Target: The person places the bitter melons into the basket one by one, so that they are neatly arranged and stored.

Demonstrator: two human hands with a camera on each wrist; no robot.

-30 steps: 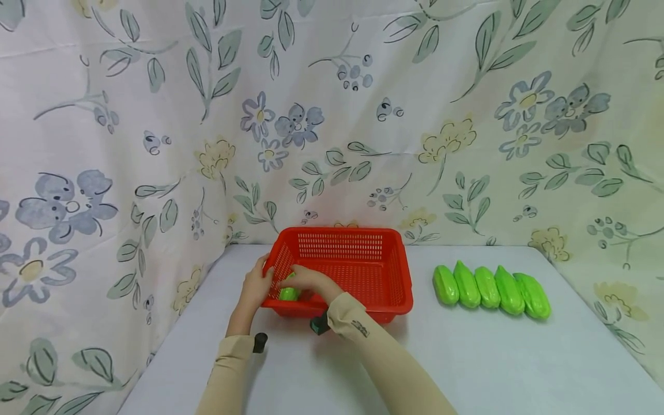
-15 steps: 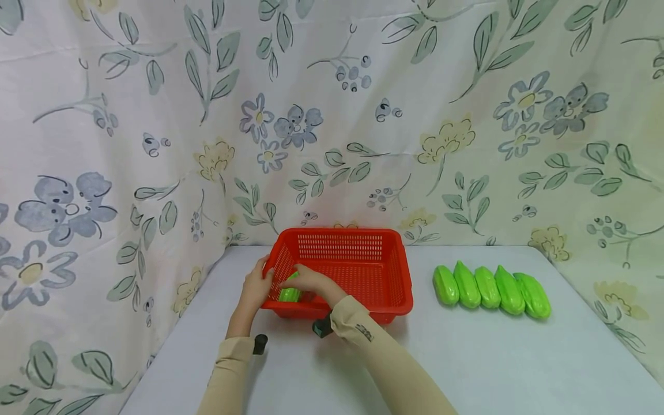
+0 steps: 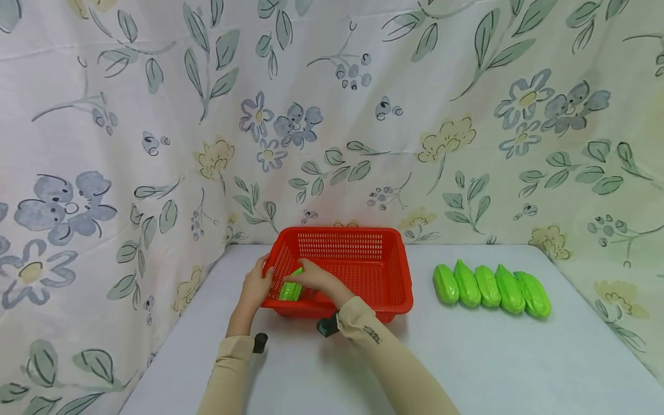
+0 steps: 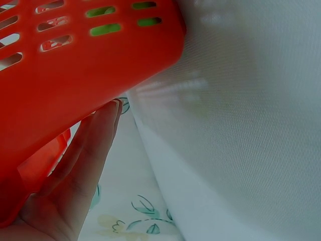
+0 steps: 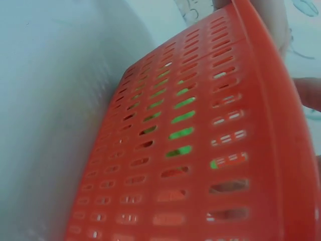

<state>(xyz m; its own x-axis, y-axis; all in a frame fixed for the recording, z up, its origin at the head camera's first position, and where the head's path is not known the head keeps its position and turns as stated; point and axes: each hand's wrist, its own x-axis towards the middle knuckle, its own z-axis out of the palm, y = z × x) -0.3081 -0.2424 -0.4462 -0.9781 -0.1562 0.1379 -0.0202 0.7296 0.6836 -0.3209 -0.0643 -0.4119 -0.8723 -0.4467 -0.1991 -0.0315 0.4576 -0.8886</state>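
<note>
Head view: right hand (image 3: pixel 317 278) hovering over green oblong vegetable (image 3: pixel 291 291)

The vegetable is lying at left inside a red plastic basket (image 3: pixel 339 246), whose rim the left hand (image 3: pixel 256 283) is gripping. Right fingers are standing apart, contact unclear; one snagging could set it rolling. More green is showing than earlier.

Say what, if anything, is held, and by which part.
The left hand holds the basket by its left rim. Whether the right hand grips the vegetable is unclear.
</note>
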